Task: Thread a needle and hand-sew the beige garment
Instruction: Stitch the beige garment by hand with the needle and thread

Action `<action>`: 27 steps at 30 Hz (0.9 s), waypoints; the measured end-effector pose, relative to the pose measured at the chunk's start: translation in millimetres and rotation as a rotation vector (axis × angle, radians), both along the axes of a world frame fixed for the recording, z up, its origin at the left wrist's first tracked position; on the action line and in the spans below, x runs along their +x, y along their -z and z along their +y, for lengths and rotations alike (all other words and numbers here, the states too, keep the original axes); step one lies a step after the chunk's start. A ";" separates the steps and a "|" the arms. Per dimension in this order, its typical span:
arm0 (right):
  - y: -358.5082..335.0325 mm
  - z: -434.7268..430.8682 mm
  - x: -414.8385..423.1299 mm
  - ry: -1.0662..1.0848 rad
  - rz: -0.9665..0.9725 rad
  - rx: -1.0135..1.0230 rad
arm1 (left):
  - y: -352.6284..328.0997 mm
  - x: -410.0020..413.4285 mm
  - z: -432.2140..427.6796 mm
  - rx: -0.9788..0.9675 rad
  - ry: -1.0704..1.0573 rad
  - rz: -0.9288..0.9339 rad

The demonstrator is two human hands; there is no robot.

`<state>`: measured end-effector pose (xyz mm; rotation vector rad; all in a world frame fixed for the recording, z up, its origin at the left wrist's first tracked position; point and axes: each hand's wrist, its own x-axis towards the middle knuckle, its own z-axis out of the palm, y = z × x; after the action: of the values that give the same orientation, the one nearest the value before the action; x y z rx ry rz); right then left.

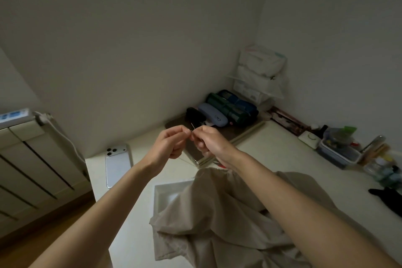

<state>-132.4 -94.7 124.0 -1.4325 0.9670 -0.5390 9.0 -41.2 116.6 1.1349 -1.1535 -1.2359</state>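
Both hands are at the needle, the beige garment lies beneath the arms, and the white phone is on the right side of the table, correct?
Not quite. The head view shows the white phone at the left edge of the table, not the right. The left hand and right hand do pinch at the needle, with the beige garment beneath the arms.

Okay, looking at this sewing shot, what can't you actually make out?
Needle, head view: lower part hidden in the grip of the right hand; eye too small to tell if threaded.
Garment: near end cut off by the bottom edge; forearms cover parts.
Box at right: contents blurred, too small.
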 end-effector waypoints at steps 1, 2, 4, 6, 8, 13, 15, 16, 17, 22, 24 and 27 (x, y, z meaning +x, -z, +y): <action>-0.5 -1.3 -0.5 0.005 0.014 -0.007 | -0.3 1.9 0.5 0.002 -0.003 -0.010; -0.3 -3.2 -1.1 0.024 0.019 -0.007 | -0.8 4.1 1.2 0.005 -0.010 -0.005; 2.7 -8.8 -2.5 0.090 0.036 -0.006 | -2.3 7.5 2.5 0.006 -0.015 0.039; 12.5 -18.0 -4.0 0.170 0.131 -0.040 | -6.5 8.4 4.0 -0.013 -0.009 0.086; 26.7 -25.8 -6.9 0.232 0.257 -0.077 | -11.7 6.9 5.1 -0.037 -0.016 0.139; 54.5 -28.9 -17.4 0.268 0.383 -0.176 | -20.7 1.5 6.1 -0.107 0.009 0.262; 59.7 -29.6 -18.6 0.289 0.393 -0.188 | -20.0 3.3 5.3 -0.109 0.005 0.236; 61.3 -30.3 -19.0 0.302 0.403 -0.185 | -18.9 5.3 4.9 -0.098 -0.011 0.184; 62.2 -31.1 -19.6 0.314 0.414 -0.178 | -16.6 8.3 4.3 -0.081 -0.039 0.114; 63.5 -33.6 -27.7 0.315 0.482 -0.166 | 1.0 18.3 7.2 0.022 -0.148 -0.336; 62.9 -35.2 -31.2 0.339 0.534 -0.221 | 10.7 19.7 8.6 0.076 -0.202 -0.437; 60.0 -35.7 -32.3 0.343 0.562 -0.319 | 21.9 23.8 8.7 0.129 -0.264 -0.516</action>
<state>-164.7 -130.4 64.0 -1.7602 1.6513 -0.5686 32.9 -32.5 94.7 1.7100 -1.2552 -0.8434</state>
